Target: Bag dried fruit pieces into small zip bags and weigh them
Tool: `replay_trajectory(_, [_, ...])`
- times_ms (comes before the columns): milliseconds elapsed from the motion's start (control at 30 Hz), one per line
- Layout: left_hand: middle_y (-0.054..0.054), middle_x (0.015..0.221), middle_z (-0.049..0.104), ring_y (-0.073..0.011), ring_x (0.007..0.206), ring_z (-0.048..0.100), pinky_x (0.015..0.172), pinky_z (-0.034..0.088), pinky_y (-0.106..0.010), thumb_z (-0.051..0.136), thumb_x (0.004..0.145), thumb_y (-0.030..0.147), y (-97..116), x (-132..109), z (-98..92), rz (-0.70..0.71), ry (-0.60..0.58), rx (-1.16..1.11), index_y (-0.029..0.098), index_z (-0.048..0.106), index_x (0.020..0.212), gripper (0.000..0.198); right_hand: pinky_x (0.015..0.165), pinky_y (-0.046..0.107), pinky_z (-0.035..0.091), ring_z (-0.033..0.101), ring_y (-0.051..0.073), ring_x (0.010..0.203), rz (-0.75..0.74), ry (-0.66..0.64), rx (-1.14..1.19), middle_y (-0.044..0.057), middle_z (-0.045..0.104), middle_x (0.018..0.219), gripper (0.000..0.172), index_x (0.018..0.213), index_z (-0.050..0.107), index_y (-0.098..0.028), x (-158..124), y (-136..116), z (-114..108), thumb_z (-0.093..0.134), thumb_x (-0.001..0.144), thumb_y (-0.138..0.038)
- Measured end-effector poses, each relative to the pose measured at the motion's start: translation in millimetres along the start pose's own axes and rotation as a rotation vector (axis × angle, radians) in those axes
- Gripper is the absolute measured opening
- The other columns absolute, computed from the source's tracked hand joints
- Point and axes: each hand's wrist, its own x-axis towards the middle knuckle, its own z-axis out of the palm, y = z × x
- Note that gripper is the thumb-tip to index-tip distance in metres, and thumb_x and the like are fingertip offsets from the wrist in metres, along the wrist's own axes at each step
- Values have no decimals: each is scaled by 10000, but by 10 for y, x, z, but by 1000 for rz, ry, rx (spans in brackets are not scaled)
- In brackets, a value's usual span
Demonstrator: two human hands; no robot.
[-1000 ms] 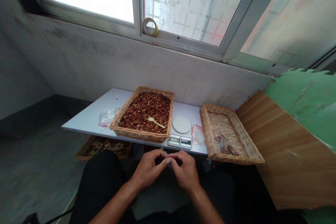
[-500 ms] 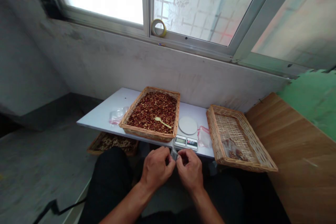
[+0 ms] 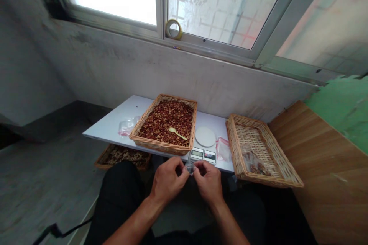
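Observation:
Between my two hands is a small clear plastic bag [image 3: 190, 167], pinched from both sides just in front of the table edge. My left hand [image 3: 169, 178] is closed, thumb and fingers on the bag's left side. Closed in the same way, my right hand [image 3: 208, 182] grips its right side. Whether anything is inside the bag I cannot tell. Right behind the hands stands a kitchen scale [image 3: 205, 138] with a round white plate. To its left, a wicker basket [image 3: 161, 146] holds reddish-brown dried pieces, with a pale yellow spoon [image 3: 177, 133] lying on them.
Flat plastic bags [image 3: 223, 149] lie right of the scale, and more bags [image 3: 128, 126] at the table's left. A second wicker basket [image 3: 276, 147] at right holds filled bags. Another basket [image 3: 105, 157] sits below the table [image 3: 110, 122]. A tape roll [image 3: 173, 29] stands on the windowsill.
My hands have shifted slightly, the left one a little left and up. The plastic bag shows somewhat wider between them. Things on the table have stayed in place.

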Motion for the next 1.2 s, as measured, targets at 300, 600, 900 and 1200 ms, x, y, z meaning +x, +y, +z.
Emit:
replay_trajectory(300, [-94,1359,628,-279,1251,572,1080,428,-405,701,779,231,-154,135,-220,260,-102,-172,252,574,1359,594,496,231,474,647,161,573,296,-131,421,40,709,689,242,821,731,-154,186,38,91,731,744,-384])
replay_trajectory(600, [-100,1359,646,-292,1255,590,1095,438,-421,796,773,345,-278,297,-279,321,-302,-177,286,580,1398,663,513,225,464,578,122,520,289,-319,537,-21,645,623,191,825,667,-167,235,-90,144,732,759,-333])
replay_trajectory(900, [-61,1248,697,-235,1125,662,1024,499,-377,761,820,298,-291,260,-299,243,-200,-250,276,598,1351,556,708,270,537,659,165,800,-43,-142,340,39,703,926,150,1005,670,-204,151,-74,61,656,891,-301])
replay_trajectory(1200, [-59,1233,702,-228,1122,660,1015,505,-368,770,808,290,-352,268,-393,288,-249,-181,263,611,1336,552,860,305,522,664,181,926,-466,-426,8,49,713,1045,403,1224,682,-240,183,-276,-139,596,856,-102])
